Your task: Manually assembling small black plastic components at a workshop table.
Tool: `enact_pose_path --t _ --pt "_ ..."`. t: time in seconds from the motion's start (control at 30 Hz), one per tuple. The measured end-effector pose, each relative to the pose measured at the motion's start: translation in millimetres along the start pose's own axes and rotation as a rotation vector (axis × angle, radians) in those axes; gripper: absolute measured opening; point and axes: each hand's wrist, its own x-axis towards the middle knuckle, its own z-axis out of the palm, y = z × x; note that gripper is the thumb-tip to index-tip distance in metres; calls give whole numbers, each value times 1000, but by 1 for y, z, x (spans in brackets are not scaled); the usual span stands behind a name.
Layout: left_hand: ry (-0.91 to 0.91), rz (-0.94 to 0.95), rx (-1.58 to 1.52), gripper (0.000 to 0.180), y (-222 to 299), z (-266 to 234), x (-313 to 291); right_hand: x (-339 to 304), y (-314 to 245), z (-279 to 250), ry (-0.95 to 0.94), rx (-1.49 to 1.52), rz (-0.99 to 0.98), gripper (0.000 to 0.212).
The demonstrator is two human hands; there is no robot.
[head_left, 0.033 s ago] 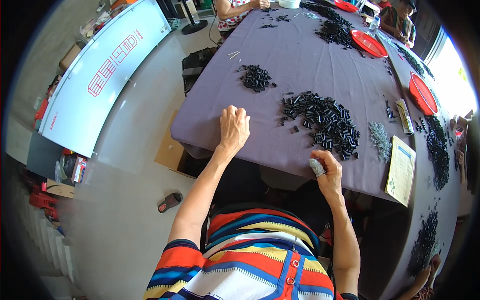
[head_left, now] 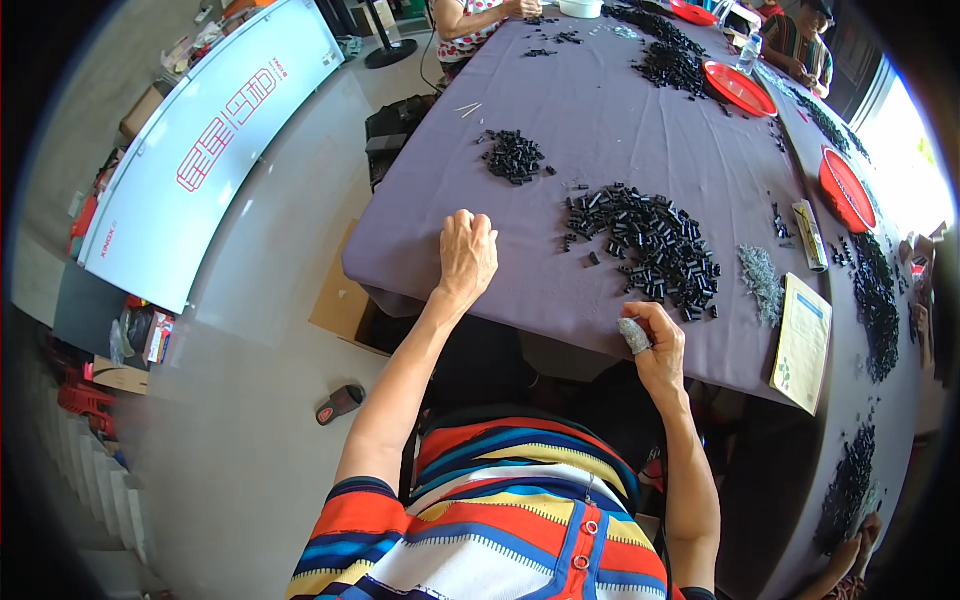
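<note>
My left hand (head_left: pixel 468 252) is closed in a fist, knuckles up, on the cloth near the table's front left corner. What it holds, if anything, is hidden. My right hand (head_left: pixel 660 350) is at the front edge, fingers curled, below the larger pile of short black tube-like pieces (head_left: pixel 650 240). A grey, rough-looking wrap (head_left: pixel 634 336) seems to cover its thumb; whether the fingers pinch anything cannot be made out. Beyond my left hand is a smaller black pile (head_left: pixel 513 157). Right of the large pile is a heap of small clear-grey pieces (head_left: pixel 762 285).
A yellowish booklet (head_left: pixel 801 342) overhangs the front edge of the purple-grey tablecloth (head_left: pixel 400 215). Red trays (head_left: pixel 740 90), a water bottle (head_left: pixel 748 52) and more black pieces (head_left: pixel 875 310) are farther off. Other people sit around the table. A white board (head_left: pixel 205 150) stands at left.
</note>
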Motion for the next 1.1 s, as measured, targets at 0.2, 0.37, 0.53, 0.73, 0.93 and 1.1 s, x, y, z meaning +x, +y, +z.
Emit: enact_pose_path --t 0.2,0.37,0.53,0.73,0.93,1.1 --pt "-106 -78 193 16 -3 -1 4 0 2 2 8 -15 -13 25" --pt "-147 -203 369 13 3 -1 2 0 0 2 0 -27 -13 22" --pt "-125 -182 373 15 0 -4 -3 1 -1 2 -1 -18 -23 23" --pt "-26 -161 281 21 4 -11 -10 1 -1 4 -12 -61 -32 22" --pt "-72 -151 164 20 1 -9 -12 1 -1 3 -8 -75 -29 21" --pt "45 -153 11 15 -4 -8 -18 0 -2 3 -5 -79 -41 21"
